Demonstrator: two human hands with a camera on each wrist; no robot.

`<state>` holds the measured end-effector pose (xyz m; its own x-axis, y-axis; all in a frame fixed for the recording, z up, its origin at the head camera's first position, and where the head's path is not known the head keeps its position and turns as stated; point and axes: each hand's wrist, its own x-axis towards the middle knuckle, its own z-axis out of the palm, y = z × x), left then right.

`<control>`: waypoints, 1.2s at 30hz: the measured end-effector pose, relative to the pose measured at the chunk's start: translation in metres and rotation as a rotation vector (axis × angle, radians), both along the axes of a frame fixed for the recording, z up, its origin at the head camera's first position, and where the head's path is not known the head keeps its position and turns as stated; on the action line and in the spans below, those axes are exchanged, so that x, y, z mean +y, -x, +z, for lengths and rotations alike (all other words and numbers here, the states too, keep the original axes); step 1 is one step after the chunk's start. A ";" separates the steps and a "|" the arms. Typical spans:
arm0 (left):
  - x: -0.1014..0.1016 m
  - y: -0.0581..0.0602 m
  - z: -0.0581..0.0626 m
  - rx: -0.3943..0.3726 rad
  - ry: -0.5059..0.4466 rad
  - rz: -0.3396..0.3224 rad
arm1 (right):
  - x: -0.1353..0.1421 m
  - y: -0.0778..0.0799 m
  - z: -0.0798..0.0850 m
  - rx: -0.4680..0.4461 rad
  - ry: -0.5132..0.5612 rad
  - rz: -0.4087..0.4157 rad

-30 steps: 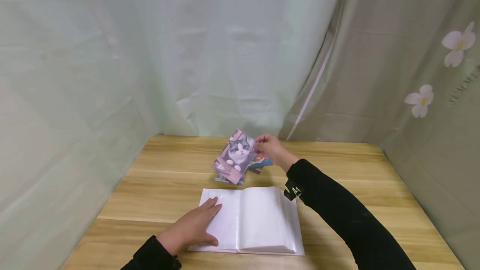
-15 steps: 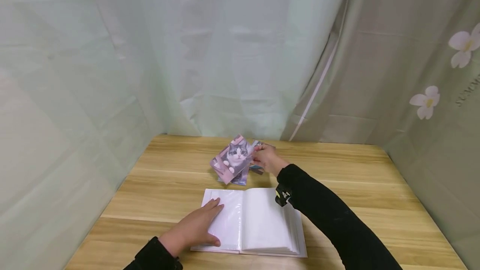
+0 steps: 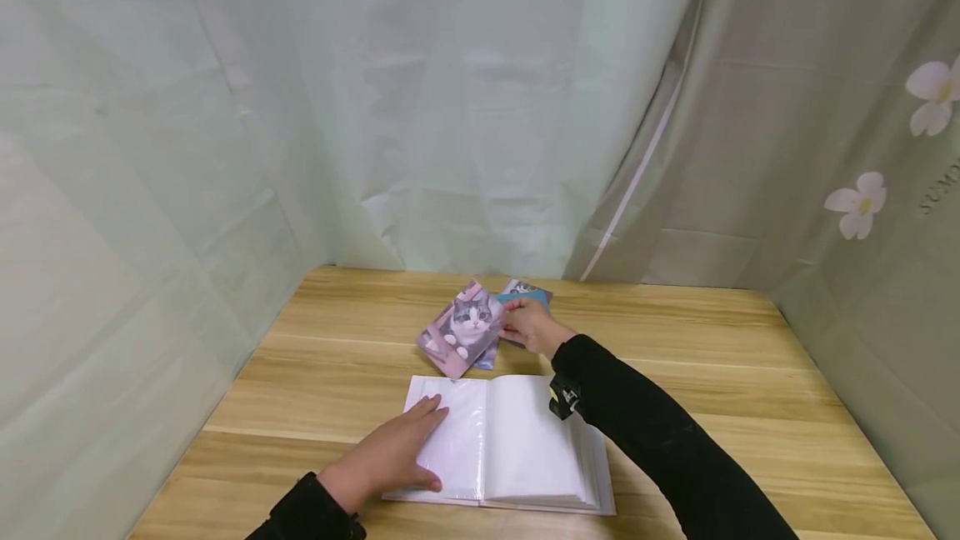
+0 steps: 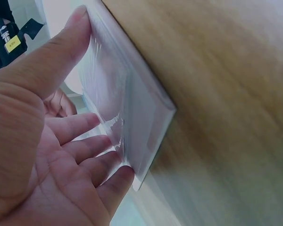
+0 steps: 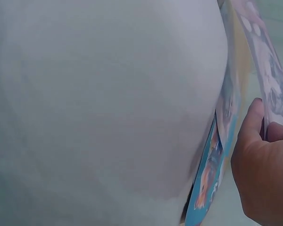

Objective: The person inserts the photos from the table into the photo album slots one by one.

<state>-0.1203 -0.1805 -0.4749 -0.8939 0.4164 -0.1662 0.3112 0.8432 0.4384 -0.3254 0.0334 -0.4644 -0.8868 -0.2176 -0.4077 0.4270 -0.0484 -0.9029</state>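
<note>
A photo album (image 3: 536, 440) with white pages lies spread on the table. On its left page, under a clear sleeve, my left hand (image 3: 390, 452) rests with fingers and thumb spread; the left wrist view shows the fingertips touching the album's sleeve (image 4: 106, 80). Behind the album my right hand (image 3: 531, 325) pinches the edge of a cat photo card (image 3: 465, 327), which is tilted over other cards. In the right wrist view, thumb and fingers of the right hand (image 5: 262, 162) grip the cat card (image 5: 269, 70), apart from the blue-edged card (image 5: 210, 183) beyond.
Several other photo cards (image 3: 536, 290), one blue-edged, lie overlapping beneath and behind the right hand. The wooden table (image 3: 300, 390) reaches back to hanging pale curtains (image 3: 465, 123). Another curtain with white flowers (image 3: 855, 207) borders the right side.
My right hand has shifted a little left and toward me, bringing the cat card lower and tilting it. The left hand stays on the album.
</note>
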 end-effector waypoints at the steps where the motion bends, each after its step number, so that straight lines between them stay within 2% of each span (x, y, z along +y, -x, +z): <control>1: 0.000 0.000 0.000 0.002 0.000 0.000 | 0.001 0.000 0.000 0.002 -0.004 0.004; 15: 0.000 -0.001 -0.003 0.022 -0.025 0.002 | 0.014 0.006 -0.007 0.052 -0.150 0.110; 23: 0.000 0.000 -0.004 -0.001 -0.041 0.011 | 0.020 0.012 -0.012 0.083 -0.194 0.170; 36: 0.001 0.001 -0.004 -0.029 -0.047 0.032 | 0.011 0.010 -0.002 0.206 -0.244 0.321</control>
